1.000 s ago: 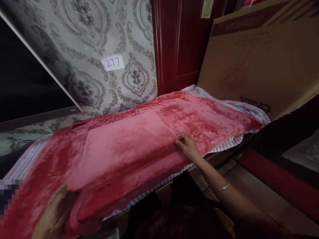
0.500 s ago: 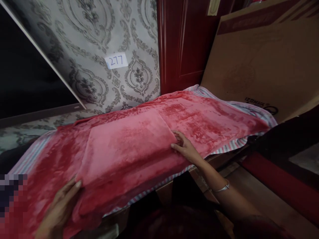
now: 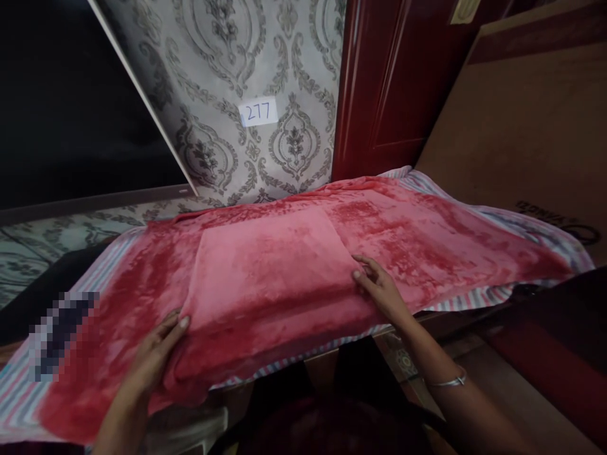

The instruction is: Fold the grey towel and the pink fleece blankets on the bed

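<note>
A red plush blanket [image 3: 275, 265] lies spread out, with a lighter rectangular folded section in its middle. My left hand [image 3: 159, 347] is closed at the near left corner of that section, thumb on top and fingers curled at the edge. At the section's right edge, my right hand [image 3: 377, 284] pinches the fabric between thumb and fingers. The fingertips of both hands are partly hidden by the cloth. Beneath the blanket, a striped cloth [image 3: 467, 300] shows along the borders.
A dark screen [image 3: 85, 114] stands at the back left, before patterned wallpaper bearing a paper label [image 3: 258, 112] marked 277. Behind are a dark red door [image 3: 379, 82] and, at right, a large cardboard box [image 3: 531, 126]. A pixelated patch covers part of the left side.
The view has shifted, so the scene sits further right in the picture. Both hands keep their places at the folded section's edges; the fold looks much the same.
</note>
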`<state>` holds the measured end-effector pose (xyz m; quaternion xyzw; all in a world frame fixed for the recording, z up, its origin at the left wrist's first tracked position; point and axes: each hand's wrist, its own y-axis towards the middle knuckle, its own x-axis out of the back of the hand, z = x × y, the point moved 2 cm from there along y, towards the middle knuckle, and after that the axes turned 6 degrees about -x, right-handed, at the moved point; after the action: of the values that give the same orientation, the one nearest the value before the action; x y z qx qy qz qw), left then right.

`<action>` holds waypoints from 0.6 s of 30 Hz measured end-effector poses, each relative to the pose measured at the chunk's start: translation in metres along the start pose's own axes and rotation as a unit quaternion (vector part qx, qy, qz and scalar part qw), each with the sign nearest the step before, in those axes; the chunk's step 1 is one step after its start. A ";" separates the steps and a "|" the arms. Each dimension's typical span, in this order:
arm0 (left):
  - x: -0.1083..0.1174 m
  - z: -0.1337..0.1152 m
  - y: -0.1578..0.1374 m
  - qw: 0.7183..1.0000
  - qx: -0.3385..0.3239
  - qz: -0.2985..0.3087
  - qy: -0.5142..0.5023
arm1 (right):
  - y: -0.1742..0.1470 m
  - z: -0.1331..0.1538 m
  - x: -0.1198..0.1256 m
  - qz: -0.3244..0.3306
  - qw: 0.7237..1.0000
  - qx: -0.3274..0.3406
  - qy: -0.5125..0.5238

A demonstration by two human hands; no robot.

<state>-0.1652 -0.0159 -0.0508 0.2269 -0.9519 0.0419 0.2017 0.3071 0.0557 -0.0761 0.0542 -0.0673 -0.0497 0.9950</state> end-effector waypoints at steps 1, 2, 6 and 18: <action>-0.002 -0.001 -0.002 1.000 -0.003 -0.006 -0.012 | 0.002 0.000 0.000 -0.009 1.000 -0.003 -0.011; -0.004 -0.003 -0.004 1.000 -0.011 -0.012 -0.022 | 0.005 0.001 -0.001 -0.020 0.999 -0.001 -0.026; -0.013 -0.005 -0.012 0.997 -0.049 -0.019 -0.049 | 0.013 0.000 -0.004 -0.059 0.995 0.036 -0.069; -0.018 -0.003 -0.019 0.994 -0.100 0.021 -0.046 | 0.006 -0.017 0.000 -0.046 0.998 0.004 -0.047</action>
<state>-0.1410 -0.0253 -0.0558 0.1867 -0.9641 -0.0598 0.1789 0.3101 0.0633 -0.0924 0.0585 -0.1119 -0.0974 0.9872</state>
